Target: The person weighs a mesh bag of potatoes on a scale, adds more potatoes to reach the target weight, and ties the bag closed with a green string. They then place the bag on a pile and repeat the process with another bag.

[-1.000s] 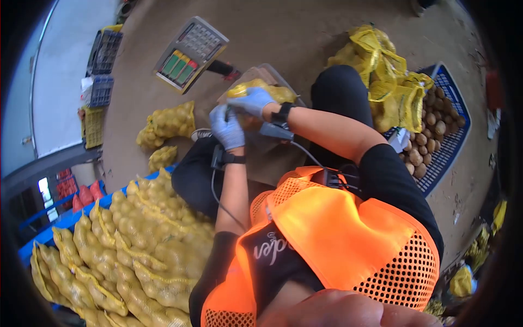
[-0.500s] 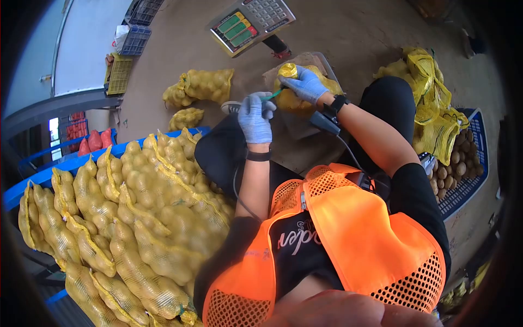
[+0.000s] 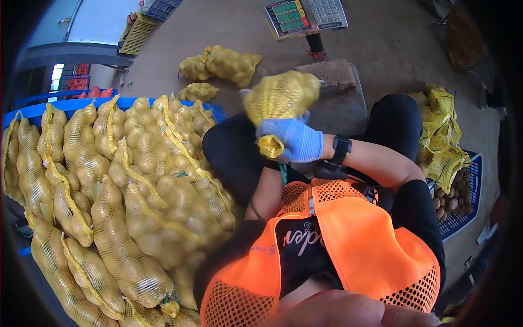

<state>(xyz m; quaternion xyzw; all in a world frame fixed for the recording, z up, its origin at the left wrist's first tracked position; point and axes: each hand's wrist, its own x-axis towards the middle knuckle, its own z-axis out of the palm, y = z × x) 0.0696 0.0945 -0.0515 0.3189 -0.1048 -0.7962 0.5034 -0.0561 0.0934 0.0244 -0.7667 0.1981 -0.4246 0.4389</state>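
Observation:
In a blue glove, my right hand (image 3: pixel 297 140) is closed around the gathered neck of a yellow mesh bag of potatoes (image 3: pixel 282 95), lifted above my lap. The bunched end of the neck sticks out to the left of the glove. A green tie (image 3: pixel 284 172) hangs just below. My left forearm (image 3: pixel 267 192) reaches up behind the right hand. My left hand is hidden there by the bag and the right glove, so its fingers do not show. Left of my knee, filled potato bags (image 3: pixel 147 185) lie piled in a blue-edged container (image 3: pixel 38 111).
A scale display (image 3: pixel 305 16) stands ahead, with a block (image 3: pixel 332 75) on the scale platform (image 3: pixel 355 103). Filled bags (image 3: pixel 231 64) lie on the floor ahead. At right, yellow mesh bags (image 3: pixel 438 120) rest by a blue crate (image 3: pixel 473 204) of loose potatoes.
The potato bag has come up off the scale platform and moved left toward the pile, held by my right hand. My left hand has gone out of sight behind it. The view has shifted.

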